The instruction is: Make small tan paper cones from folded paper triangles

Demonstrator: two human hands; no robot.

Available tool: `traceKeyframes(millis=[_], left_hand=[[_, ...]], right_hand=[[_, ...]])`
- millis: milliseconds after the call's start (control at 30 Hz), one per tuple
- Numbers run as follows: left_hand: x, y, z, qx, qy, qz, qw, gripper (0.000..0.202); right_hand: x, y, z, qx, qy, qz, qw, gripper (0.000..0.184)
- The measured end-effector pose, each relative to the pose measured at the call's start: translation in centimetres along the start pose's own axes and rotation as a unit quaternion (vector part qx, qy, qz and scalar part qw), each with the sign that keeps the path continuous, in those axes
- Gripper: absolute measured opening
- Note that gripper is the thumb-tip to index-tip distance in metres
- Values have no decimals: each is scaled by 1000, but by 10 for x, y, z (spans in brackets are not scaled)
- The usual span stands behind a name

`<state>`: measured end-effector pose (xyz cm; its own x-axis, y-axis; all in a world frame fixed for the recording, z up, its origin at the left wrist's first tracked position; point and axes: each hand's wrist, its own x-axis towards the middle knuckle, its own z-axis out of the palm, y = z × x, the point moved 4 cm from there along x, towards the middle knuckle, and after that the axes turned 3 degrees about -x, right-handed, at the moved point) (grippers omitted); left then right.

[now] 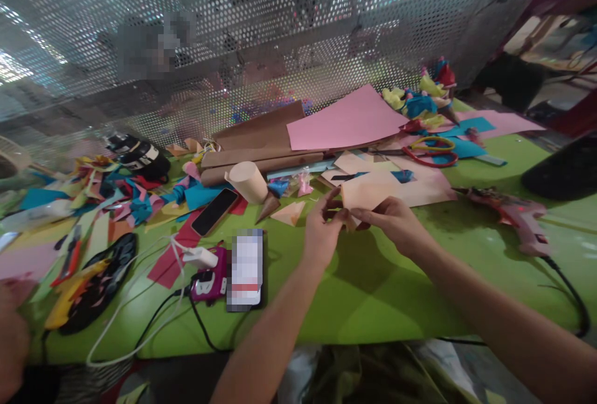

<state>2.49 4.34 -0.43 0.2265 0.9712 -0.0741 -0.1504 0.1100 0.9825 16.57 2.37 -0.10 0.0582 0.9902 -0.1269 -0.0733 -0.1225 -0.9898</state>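
Near the middle of the green table (326, 317), my left hand (326, 220) and my right hand (394, 220) are close together on one piece of cream paper (366, 189). The paper looks curled or folded. Fingers of my left hand pinch its left edge, while my right hand pinches its lower edge. A small brown paper cone (268, 207) with a blue top and a folded cream paper piece (289, 212) lie left of my hands. Beyond them is a standing cream paper tube (248, 181).
A pink glue gun (517, 214) with its cord lies right. Scissors (431, 152), pink paper (345, 119) and paper-wrapped cones (422, 102) lie behind. Two phones (245, 270), a purple power adapter (209, 280) and looping cables are left. Another person's hand (12, 335) shows at far left.
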Motion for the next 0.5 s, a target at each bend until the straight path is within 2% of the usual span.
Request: traceKeyframes(millis=[233, 500], left_hand=[[-3, 0, 3, -12, 0, -21, 1000, 33], [-3, -3, 3, -26, -9, -42, 999, 23]], right_hand=[[-1, -2, 1, -3, 4, -2, 1000, 40], [2, 3, -5, -7, 61, -1, 998, 42]])
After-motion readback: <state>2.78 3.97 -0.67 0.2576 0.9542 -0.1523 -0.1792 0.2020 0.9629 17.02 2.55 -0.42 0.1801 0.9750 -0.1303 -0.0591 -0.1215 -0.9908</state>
